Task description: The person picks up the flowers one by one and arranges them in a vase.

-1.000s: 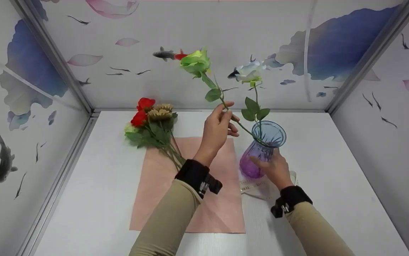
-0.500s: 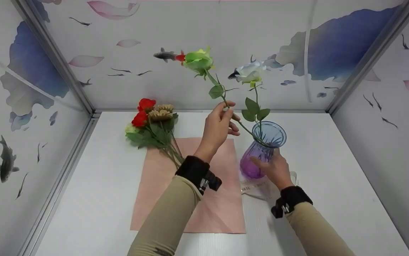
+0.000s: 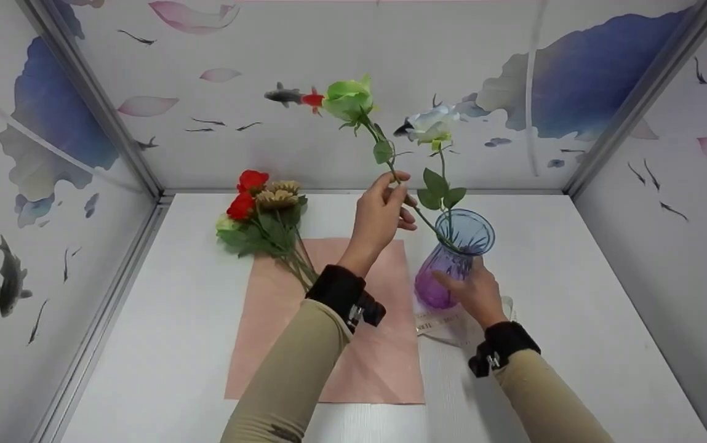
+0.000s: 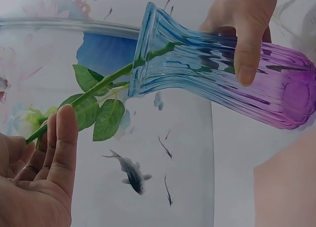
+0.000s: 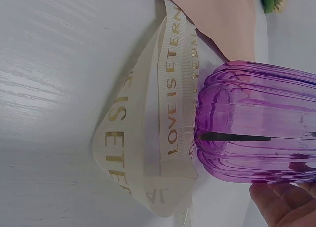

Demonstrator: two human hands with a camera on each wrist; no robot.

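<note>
While blue-rimmed, a purple-bottomed vase [image 4: 210,79]

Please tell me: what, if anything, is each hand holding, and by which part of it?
The left hand holds the green rose by its stem; the right hand holds the vase by its body, below the flared rim.

A hand could pass over the tabletop [image 3: 575,277] right of the glass vase [image 3: 432,286]; leftward, the left hand [image 3: 379,212] and green rose [image 3: 348,101] obstruct.
</note>
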